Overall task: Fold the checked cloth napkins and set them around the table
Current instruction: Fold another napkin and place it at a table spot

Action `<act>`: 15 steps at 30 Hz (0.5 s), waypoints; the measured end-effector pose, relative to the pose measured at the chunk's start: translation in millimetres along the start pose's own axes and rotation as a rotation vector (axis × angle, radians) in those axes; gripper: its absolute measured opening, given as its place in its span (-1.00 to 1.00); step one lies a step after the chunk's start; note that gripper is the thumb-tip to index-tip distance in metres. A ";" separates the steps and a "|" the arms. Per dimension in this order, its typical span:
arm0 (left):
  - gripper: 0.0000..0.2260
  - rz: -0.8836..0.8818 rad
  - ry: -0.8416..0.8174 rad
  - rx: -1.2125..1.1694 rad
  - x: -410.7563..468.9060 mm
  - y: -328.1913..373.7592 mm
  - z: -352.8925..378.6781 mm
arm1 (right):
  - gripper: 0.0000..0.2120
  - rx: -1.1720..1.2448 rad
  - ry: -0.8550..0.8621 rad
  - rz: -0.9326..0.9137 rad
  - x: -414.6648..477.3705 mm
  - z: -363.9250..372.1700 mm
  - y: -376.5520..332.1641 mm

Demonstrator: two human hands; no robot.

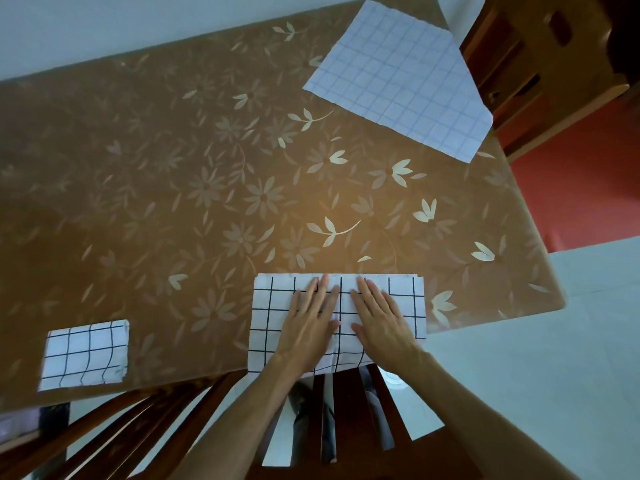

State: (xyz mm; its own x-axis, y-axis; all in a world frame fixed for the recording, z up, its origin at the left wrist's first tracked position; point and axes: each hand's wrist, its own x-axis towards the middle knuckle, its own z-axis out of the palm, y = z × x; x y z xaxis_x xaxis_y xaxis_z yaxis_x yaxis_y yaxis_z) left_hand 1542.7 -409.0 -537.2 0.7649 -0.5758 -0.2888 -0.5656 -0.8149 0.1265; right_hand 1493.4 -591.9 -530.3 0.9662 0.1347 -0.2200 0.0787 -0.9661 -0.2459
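Left hand [308, 323]: palm down on the napkin, fingers straight and close together, fingertips toward the far edge of the cloth. It presses flat and grips nothing.
Right hand [381, 320]: just beside the left, thumbs nearly meeting. It is also flat and spread open on the cloth, with nothing held.
Napkin under the hands [273, 306]: white with black checks, folded into a wide rectangle. It lies at the near edge of the table, and its near edge hangs slightly over the rim. Stacked layers show along its far right corner.
Folded napkin on the left [85, 355]: a smaller black-checked rectangle, also at the near edge and well apart from the hands.
Far napkin [398, 77]: white with pale blue lines, larger and lying askew at the far right corner. Its right side seems to reach past the table edge. I cannot tell whether it is one layer or several.
Table [207, 168]: covered in a brown cloth printed with pale flowers and leaves.
Near chair [348, 403]: dark wood, its slatted back directly below the forearms.
Second chair [114, 420]: similar slats, at the near edge to the left.
Far chair [512, 57]: wooden, beyond the far right corner.
Floor [571, 341]: pale tiles, with a red area further right.
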 end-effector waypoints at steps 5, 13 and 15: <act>-0.44 -0.024 0.003 0.010 0.9 -6.7 2.7 | -0.35 0.001 -0.006 -0.014 0.0 1.7 1.6; -0.41 -0.032 -0.028 -0.013 2.2 -6.0 -7.6 | -0.35 -0.014 -0.016 -0.035 6.3 -4.0 4.0; -0.42 -0.030 -0.037 -0.016 2.1 -5.9 -10.0 | -0.35 -0.010 -0.029 -0.025 7.4 -7.2 2.8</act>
State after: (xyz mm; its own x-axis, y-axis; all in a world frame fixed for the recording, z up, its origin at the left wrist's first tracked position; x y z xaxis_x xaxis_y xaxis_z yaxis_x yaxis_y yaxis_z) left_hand 1550.7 -406.2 -529.1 0.7694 -0.5483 -0.3276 -0.5372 -0.8330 0.1323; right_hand 1502.5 -595.2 -525.8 0.9563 0.1653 -0.2411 0.1057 -0.9645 -0.2421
